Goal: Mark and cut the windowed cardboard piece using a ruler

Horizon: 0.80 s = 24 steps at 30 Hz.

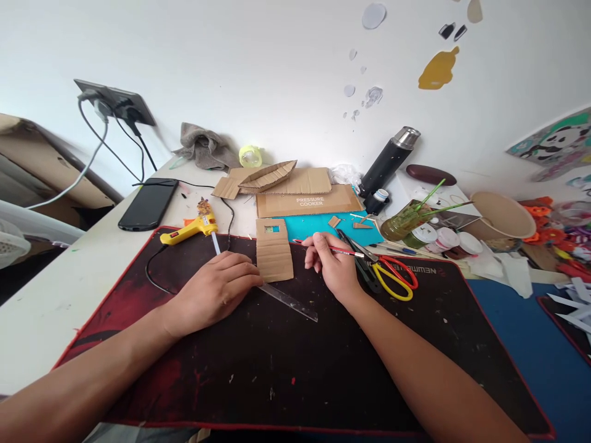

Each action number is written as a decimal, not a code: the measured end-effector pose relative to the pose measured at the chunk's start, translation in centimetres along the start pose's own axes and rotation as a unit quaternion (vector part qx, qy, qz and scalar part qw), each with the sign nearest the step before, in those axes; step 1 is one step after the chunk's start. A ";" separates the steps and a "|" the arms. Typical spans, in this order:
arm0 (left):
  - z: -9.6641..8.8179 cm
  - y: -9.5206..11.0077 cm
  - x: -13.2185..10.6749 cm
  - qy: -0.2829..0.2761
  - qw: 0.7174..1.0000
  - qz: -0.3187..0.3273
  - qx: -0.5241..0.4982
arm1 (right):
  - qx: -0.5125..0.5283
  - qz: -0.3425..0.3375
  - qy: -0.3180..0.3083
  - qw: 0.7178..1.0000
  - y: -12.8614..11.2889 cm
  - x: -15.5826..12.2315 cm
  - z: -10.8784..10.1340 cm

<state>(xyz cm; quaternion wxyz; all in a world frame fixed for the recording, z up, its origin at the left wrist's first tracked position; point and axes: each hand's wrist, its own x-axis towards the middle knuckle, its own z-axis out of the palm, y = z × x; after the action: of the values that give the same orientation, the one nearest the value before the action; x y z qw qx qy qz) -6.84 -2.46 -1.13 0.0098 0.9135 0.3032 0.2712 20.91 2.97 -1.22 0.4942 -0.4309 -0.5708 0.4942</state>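
My left hand rests palm down on the mat, its closed fingers over the near-left end of a clear ruler; the fingertips and that end are hidden. Just beyond the ruler lies a cardboard strip with a small rectangular hole cut near its far end, close to my left fingers. My right hand is closed around a red pencil, whose tip points left toward the strip. Right of that hand lie scissors with one red and one yellow handle, beside a black cutter.
A yellow glue gun and a phone lie left. Behind are a cardboard boat shape, a printed cardboard piece and a leaning black flask. A jar of greenish water and paint pots stand right.
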 end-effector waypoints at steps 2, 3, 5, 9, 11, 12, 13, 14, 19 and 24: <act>0.1 0.0 0.2 -0.007 1.000 -0.005 -0.010 | -0.010 -0.015 0.004 1.000 0.2 0.0 -0.1; 0.2 0.0 0.3 -0.006 1.000 -0.008 -0.015 | -0.019 -0.021 0.006 1.000 0.3 0.0 -0.1; 0.2 0.1 0.3 -0.002 1.000 -0.012 -0.023 | -0.037 -0.022 0.004 0.999 0.6 0.1 -0.2; 0.3 0.3 0.3 -0.009 0.999 -0.007 -0.040 | -0.048 -0.002 -0.035 0.998 0.8 -0.1 -0.2; 0.3 0.4 0.4 -0.020 0.999 0.002 -0.045 | -0.055 -0.003 -0.056 0.997 0.8 -0.1 -0.2; 0.3 0.4 0.4 -0.026 0.999 0.008 -0.046 | -0.058 -0.006 -0.064 0.996 0.8 -0.2 -0.1; 0.3 0.4 0.4 -0.030 0.998 0.016 -0.046 | -0.060 -0.009 -0.071 0.996 0.8 -0.2 -0.1; 0.3 0.5 0.3 -0.030 0.998 0.023 -0.044 | -0.061 -0.011 -0.077 0.995 0.8 -0.1 -0.1; -0.2 0.8 -0.5 0.048 0.998 0.000 0.051 | -0.091 -0.018 -0.102 0.990 1.0 0.0 -0.3; -0.4 0.5 -1.0 0.077 0.993 -0.013 0.088 | -0.099 -0.021 -0.107 0.989 1.2 0.0 -0.4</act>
<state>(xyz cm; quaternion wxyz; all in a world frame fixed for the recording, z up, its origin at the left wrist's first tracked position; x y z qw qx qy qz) -7.40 -3.50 -1.18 -0.0901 0.8830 0.3379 0.3130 21.28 3.20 -2.43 0.3954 -0.4099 -0.6756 0.4681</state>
